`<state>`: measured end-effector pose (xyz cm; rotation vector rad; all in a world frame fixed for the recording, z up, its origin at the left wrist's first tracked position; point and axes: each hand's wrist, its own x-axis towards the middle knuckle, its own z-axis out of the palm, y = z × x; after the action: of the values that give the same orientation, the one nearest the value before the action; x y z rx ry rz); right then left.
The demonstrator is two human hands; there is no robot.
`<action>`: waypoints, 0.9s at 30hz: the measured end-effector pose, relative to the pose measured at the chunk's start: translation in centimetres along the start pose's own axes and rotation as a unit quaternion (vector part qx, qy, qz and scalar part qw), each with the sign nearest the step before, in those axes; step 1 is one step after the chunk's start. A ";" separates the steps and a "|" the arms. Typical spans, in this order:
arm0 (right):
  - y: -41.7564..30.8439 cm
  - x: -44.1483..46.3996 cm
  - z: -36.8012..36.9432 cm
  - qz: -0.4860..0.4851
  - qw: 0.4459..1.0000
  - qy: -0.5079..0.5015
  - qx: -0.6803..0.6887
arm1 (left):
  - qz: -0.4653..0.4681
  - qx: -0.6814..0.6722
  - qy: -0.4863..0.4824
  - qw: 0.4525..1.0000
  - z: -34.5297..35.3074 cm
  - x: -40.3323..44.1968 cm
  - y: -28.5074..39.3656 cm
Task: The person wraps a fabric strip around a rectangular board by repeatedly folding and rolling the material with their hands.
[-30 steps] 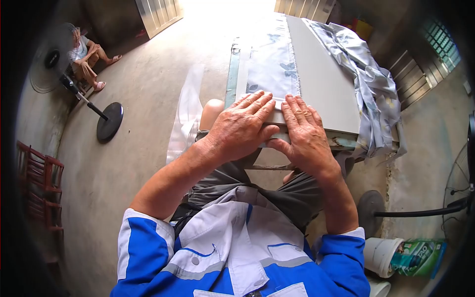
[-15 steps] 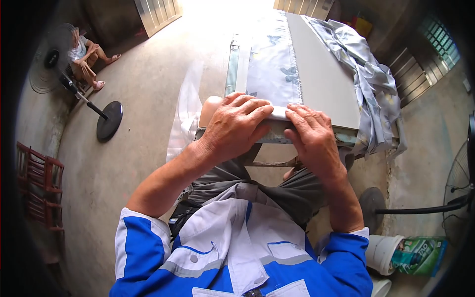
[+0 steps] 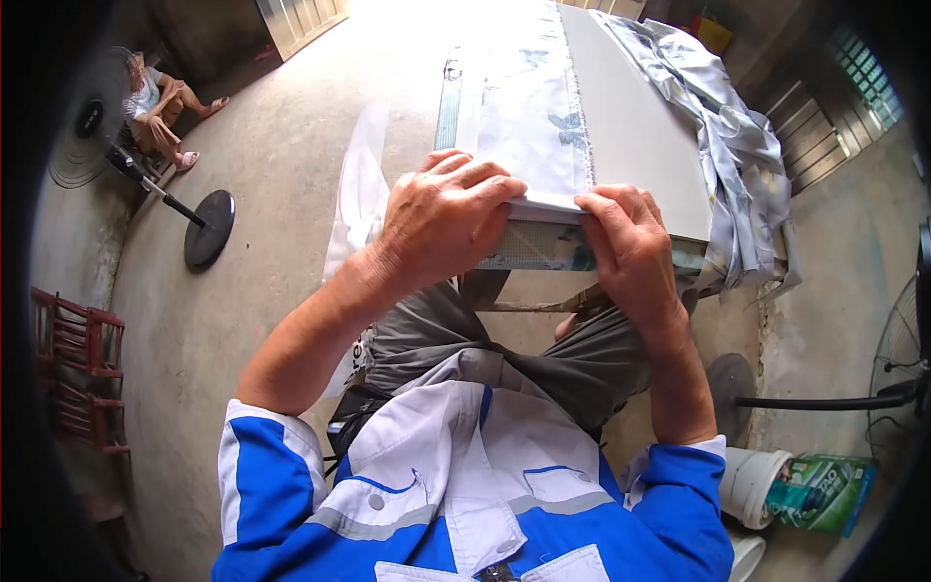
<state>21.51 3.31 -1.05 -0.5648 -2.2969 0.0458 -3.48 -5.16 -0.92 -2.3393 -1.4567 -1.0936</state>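
Observation:
A strip of white printed fabric (image 3: 533, 126) with grey-blue leaf shapes lies lengthwise on the table, one long side frayed. Its near end is folded over in a narrow band at the table's front edge. My left hand (image 3: 448, 209) is closed on the left end of that fold, fingers curled over the top and thumb mostly hidden. At the right end, my right hand (image 3: 626, 228) pinches the fold between thumb and fingers. Between the two hands the folded edge runs fairly straight.
Crumpled printed fabric (image 3: 737, 165) hangs over the right side of the grey tabletop (image 3: 645, 126). Sheer white material (image 3: 359, 194) trails at the left. A standing fan (image 3: 206, 228) and a seated person (image 3: 160, 107) are farther left; a white bucket (image 3: 752, 485) stands lower right.
My hands have moved apart along the fold, the left to the left and the right slightly right. The right fingers, earlier laid over the fold, now pinch its end.

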 end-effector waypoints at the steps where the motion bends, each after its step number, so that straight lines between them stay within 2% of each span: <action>1: 0.1 0.1 0.0 0.000 1.000 0.001 0.003 | -0.003 -0.008 -0.001 1.000 -0.1 0.1 -0.1; 5: 0.9 0.5 0.3 0.015 1.000 0.005 0.020 | -0.043 -0.037 -0.008 0.998 0.2 0.1 -0.6; 8: 0.9 1.0 0.4 0.057 0.997 0.007 0.055 | -0.041 -0.040 0.016 0.998 0.1 0.4 -1.0; 17: 0.6 1.8 0.7 0.124 0.990 -0.010 0.066 | -0.123 -0.029 -0.024 0.992 0.1 1.0 -1.7; 27: 0.5 2.2 1.1 0.163 0.986 -0.040 0.006 | -0.164 0.035 -0.031 0.985 1.0 1.3 -2.4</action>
<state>19.54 4.83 -0.48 -0.9423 -2.2566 0.2451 -4.68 -2.50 -1.31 -2.1528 -1.9214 -1.0273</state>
